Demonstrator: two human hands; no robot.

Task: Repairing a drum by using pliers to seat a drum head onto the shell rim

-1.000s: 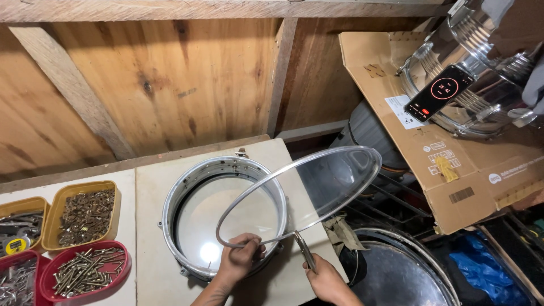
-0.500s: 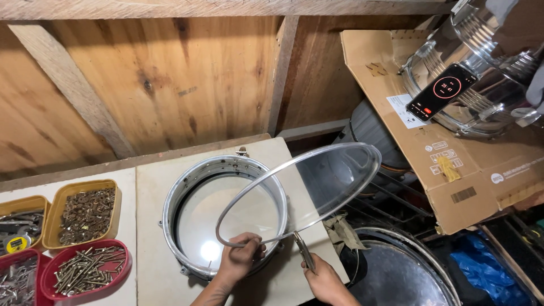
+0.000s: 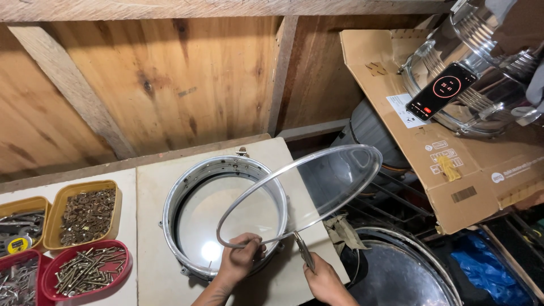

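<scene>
Low in the middle of the head view, our left hand (image 3: 241,262) holds the clear round drum skin (image 3: 300,195) by its near rim, tilted above the metal drum shell (image 3: 224,218) on the desk (image 3: 150,238). Our right hand (image 3: 326,277) grips pliers (image 3: 304,251) at that rim; we should keep the skin steady and pinch only the hoop.

Screw trays (image 3: 85,249) left; cardboard box (image 3: 453,158) right

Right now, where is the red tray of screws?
In the head view, the red tray of screws sits bottom left, beside the metal drum shell, below a yellow tray.
</scene>
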